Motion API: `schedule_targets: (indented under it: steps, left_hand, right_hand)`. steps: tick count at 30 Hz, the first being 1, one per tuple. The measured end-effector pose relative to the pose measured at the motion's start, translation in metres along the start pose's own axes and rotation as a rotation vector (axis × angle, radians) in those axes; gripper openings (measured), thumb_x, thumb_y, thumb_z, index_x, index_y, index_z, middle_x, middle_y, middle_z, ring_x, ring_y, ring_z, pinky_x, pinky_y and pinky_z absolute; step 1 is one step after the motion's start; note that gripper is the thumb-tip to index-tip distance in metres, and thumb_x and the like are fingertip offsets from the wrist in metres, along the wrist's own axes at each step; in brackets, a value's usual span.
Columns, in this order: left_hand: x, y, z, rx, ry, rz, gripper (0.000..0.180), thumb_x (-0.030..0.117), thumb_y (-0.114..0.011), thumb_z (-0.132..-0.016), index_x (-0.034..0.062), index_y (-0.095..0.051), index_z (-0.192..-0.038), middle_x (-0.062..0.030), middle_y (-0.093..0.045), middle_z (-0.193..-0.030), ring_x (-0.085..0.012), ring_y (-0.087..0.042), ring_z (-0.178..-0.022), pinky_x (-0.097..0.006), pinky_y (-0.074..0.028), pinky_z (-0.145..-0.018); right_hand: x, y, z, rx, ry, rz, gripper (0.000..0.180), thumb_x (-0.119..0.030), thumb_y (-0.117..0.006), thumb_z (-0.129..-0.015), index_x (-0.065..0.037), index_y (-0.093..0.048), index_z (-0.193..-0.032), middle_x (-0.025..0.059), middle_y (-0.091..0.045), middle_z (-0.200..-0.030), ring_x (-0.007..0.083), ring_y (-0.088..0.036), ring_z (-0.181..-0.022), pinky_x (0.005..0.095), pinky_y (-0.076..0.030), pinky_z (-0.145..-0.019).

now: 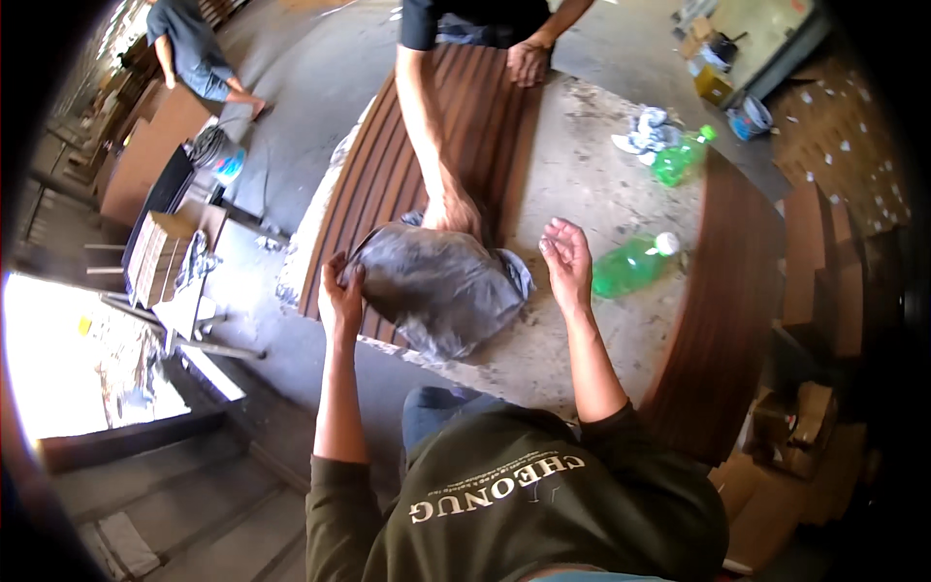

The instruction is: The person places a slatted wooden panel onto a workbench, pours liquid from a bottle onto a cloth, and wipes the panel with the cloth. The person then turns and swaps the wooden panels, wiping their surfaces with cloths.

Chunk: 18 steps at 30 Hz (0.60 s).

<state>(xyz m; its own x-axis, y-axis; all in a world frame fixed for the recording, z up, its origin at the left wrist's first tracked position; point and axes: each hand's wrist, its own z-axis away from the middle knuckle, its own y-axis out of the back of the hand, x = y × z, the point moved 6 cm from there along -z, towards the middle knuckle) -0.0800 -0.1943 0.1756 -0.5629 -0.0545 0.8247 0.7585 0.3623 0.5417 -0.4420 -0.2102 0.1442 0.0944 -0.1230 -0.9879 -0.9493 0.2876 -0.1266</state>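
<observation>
A crumpled grey plastic bag (441, 291) lies over the near end of a slatted brown wooden panel (490, 116) on the worktable. My left hand (341, 291) pinches the bag's left edge between thumb and fingers. Raised to the right of the bag, my right hand (567, 254) is empty, its fingers apart and slightly curled. Across the table, a co-worker's hand (453, 209) reaches onto or into the bag; its fingers are partly hidden. The co-worker's other hand (529, 63) rests on the panel's far end.
Right of my right hand lies a green bottle (626, 269) with a white cap. Farther back are another green bottle (679, 160) and a crumpled cloth (652, 134). A second brown panel (722, 310) lines the table's right side. Another person (199, 48) stands far left.
</observation>
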Motion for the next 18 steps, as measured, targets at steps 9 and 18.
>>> schedule_targets:
  steps: [9,18]
  left_hand:
    - [-0.109,0.047,-0.081,0.002,0.052,-0.177,0.04,0.025,-0.062,-0.085,0.003,-0.055,-0.118,-0.018,-0.059,-0.112,-0.0314,-0.058,-0.097,-0.04,-0.045,-0.084]
    - [-0.12,0.006,-0.055,-0.29,-0.374,-0.535,0.059,0.033,-0.056,-0.086,0.008,-0.04,-0.137,-0.024,-0.035,-0.139,-0.0378,-0.038,-0.125,-0.049,-0.024,-0.106]
  right_hand:
    - [-0.012,-0.175,0.088,-0.397,0.561,0.684,0.024,-0.009,-0.068,-0.073,-0.009,-0.062,-0.096,0.0071,-0.061,-0.099,0.0253,-0.058,-0.098,0.0366,-0.045,-0.084]
    - [0.043,-0.138,0.108,-0.1,0.147,1.342,0.095,-0.054,-0.069,-0.071,-0.005,-0.028,-0.142,0.0187,-0.042,-0.135,0.0384,-0.038,-0.125,0.0525,-0.028,-0.102]
